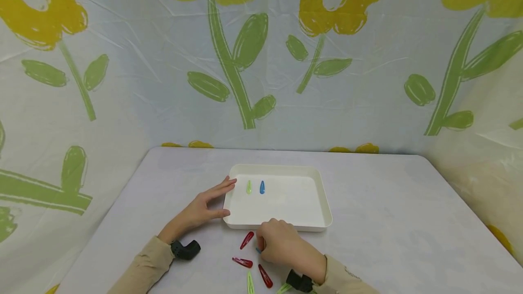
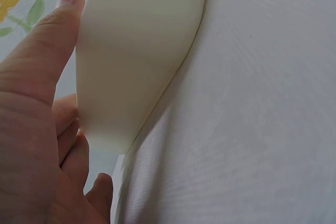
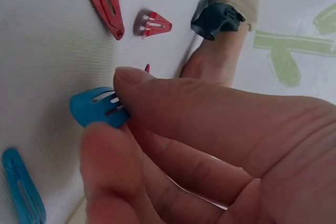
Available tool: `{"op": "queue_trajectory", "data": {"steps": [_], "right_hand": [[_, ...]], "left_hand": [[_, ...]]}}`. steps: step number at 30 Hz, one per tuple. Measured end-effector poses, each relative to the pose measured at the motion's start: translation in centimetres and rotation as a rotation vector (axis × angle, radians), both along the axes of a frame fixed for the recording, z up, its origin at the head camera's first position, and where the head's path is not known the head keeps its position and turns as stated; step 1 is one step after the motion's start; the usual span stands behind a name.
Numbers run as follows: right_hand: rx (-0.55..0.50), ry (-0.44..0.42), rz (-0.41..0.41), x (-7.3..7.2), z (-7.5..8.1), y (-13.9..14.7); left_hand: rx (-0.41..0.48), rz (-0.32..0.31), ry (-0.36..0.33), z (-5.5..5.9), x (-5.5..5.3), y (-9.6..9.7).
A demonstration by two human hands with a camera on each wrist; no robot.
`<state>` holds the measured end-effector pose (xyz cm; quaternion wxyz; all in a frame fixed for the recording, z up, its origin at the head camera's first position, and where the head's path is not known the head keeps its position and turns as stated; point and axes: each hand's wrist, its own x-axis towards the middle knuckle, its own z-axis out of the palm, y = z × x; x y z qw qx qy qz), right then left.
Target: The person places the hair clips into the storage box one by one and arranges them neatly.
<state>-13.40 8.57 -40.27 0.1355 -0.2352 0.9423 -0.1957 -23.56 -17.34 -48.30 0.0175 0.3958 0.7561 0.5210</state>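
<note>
My right hand point(image 1: 282, 242) is just in front of the white tray point(image 1: 294, 203), pinching a blue snap hair clip point(image 3: 94, 107) between thumb and index finger. My left hand point(image 1: 201, 207) rests against the tray's left edge with fingers spread; in the left wrist view its thumb touches the rim. Inside the tray, a green hair clip point(image 1: 249, 187) and a blue hair clip point(image 1: 262, 188) lie side by side towards the left. Red hair clips point(image 1: 247, 240) lie on the table near my right hand.
Green hair clips point(image 1: 250, 282) lie nearer the front of the table point(image 1: 380, 221). Another blue clip point(image 3: 23, 187) is on the cloth in the right wrist view. A flower-printed cloth point(image 1: 351, 103) hangs behind the table. Dark wrist devices point(image 1: 185, 250) are worn on both wrists.
</note>
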Motion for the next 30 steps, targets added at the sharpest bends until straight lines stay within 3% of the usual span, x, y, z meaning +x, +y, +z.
{"op": "queue_trajectory", "data": {"steps": [11, 30], "right_hand": [[-0.018, -0.051, 0.034, -0.2, 0.5, 0.2], [-0.235, -0.233, 0.073, -0.8, 1.7, 1.2]], "left_hand": [[0.006, -0.003, 0.005, 0.0, 0.1, 0.0], [-0.004, 0.003, 0.012, -0.1, -0.1, 0.0]]}}
